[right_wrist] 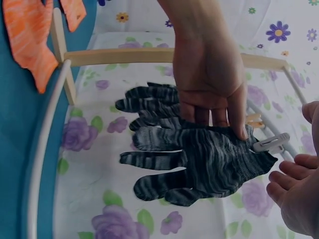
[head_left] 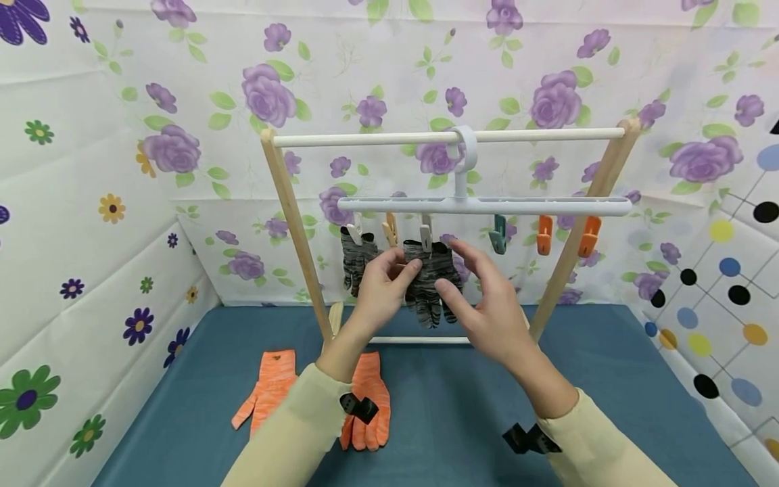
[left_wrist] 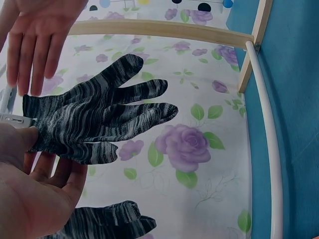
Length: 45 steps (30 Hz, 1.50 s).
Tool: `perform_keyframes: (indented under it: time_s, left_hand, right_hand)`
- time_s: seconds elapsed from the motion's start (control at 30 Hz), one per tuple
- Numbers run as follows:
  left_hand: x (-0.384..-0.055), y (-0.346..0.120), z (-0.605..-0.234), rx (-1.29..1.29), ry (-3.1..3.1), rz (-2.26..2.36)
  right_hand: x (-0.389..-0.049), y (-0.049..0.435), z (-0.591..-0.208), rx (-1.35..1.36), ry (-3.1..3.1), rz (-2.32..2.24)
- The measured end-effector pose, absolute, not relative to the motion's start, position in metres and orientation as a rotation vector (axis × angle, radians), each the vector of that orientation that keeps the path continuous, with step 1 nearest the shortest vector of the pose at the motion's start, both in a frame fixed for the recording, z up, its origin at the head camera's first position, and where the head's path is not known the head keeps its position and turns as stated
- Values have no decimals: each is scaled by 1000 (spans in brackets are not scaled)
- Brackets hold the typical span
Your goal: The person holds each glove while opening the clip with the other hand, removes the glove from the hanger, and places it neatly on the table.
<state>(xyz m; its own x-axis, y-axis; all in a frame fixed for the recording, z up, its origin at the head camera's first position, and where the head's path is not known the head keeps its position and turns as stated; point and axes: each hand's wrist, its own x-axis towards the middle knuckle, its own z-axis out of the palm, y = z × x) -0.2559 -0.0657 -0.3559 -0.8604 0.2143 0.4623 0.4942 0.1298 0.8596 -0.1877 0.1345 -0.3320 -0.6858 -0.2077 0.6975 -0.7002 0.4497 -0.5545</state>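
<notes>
A black-and-grey knit glove (head_left: 429, 281) hangs fingers down from a grey clothespin (head_left: 425, 233) at its cuff. My left hand (head_left: 382, 287) pinches the cuff's left edge, thumb in front and fingers behind, as the left wrist view shows with the glove (left_wrist: 94, 112). On the other side, my right hand (head_left: 496, 308) is held with fingers extended and thumb apart, close beside the glove and gripping nothing. A matching glove (head_left: 356, 257) hangs to the left from a white clothespin (head_left: 354, 231), partly behind my left hand.
A white hanger bar (head_left: 548, 205) hooks over the rod (head_left: 377, 139) of a wooden-sided rack (head_left: 295, 223). A tan clothespin (head_left: 390, 228), a green one (head_left: 498, 235) and two orange ones (head_left: 544, 235) also hang there. Orange gloves (head_left: 276, 379) lie on the blue tabletop (head_left: 608, 399).
</notes>
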Motion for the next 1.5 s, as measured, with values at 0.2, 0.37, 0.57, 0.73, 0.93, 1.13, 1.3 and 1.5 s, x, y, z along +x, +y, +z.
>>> perform_keyframes:
  time_s: [0.2,0.37,0.57,0.73,0.93,1.13,1.3,1.5]
  left_hand:
    - [-251,-65,-357,-729,-2161,-1806]
    - [-249,-64,-359,-761,-2134,-1804]
    - [-250,-62,-360,-799,-2111,-1808]
    - [-249,-61,-361,-803,-2103,-1824]
    - [-248,-60,-360,-788,-2099,-1821]
    - [-249,-60,-362,-803,-2101,-1807]
    - [-249,-60,-364,-809,-2101,-1826]
    - [-247,-59,-369,-811,-2133,-1847]
  right_hand:
    - [-202,127,-317,753,-2182,1335]
    - [-215,122,-308,740,-2196,1486]
    - [-227,116,-300,716,-2186,1579]
    - [-233,111,-297,695,-2161,1652]
    - [-235,109,-296,688,-2102,1719]
    - [-236,108,-297,677,-2064,1720]
    - [-239,108,-298,663,-2049,1726]
    - [-242,109,-301,661,-2007,1742]
